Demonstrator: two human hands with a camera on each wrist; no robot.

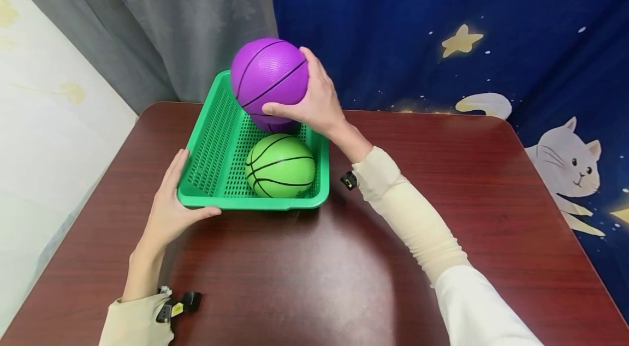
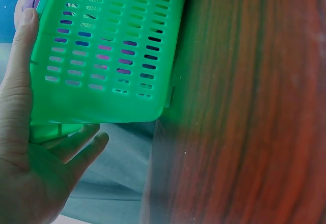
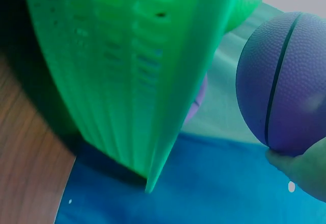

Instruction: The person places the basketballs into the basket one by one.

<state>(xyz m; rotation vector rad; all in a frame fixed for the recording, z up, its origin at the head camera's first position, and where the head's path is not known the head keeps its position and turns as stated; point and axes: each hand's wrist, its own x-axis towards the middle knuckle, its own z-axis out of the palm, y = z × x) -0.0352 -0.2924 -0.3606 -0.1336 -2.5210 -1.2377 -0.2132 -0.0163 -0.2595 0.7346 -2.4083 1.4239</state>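
Observation:
A purple basketball is in my right hand, which grips its right side with the thumb across the near face. The held ball is above the back of a green plastic basket; the right wrist view shows this purple ball apart from the rim. Inside the basket a green basketball sits at the front right. Behind it lies a second purple ball, largely hidden under the held one. My left hand touches the basket's front left corner, fingers straight along the left side, thumb along the front rim.
The basket stands on a dark red wooden table, near its back edge. A grey curtain and a blue curtain with stars and a cat hang behind the table. At the left is a pale wall.

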